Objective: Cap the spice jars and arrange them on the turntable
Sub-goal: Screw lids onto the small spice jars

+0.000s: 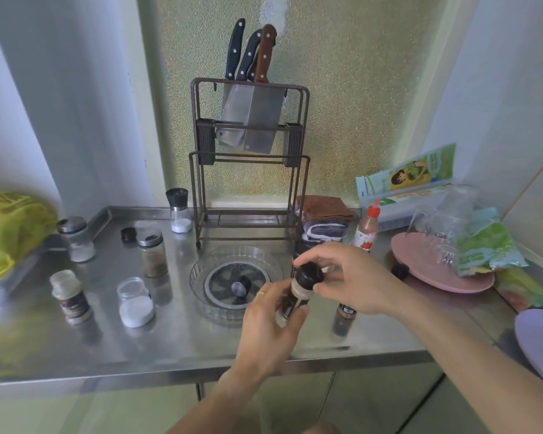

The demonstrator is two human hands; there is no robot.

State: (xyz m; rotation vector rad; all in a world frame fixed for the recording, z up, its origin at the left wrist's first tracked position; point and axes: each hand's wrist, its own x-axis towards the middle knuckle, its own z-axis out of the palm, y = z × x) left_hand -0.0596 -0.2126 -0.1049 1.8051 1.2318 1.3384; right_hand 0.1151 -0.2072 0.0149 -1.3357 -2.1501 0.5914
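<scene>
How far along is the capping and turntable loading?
Early. Done: nothing sits on the clear turntable. In hand: left hand holds a spice jar while right hand grips its black cap. Left: the open salt jar, a loose black cap, and moving every jar from the counter onto the turntable.

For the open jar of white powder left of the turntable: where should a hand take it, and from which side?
Grip the open jar around its clear glass wall just below the rim, fingers coming from the front edge of the counter. It stands upright and uncapped, so a level side hold probably avoids spilling; neighbouring jars stand clear.
</scene>
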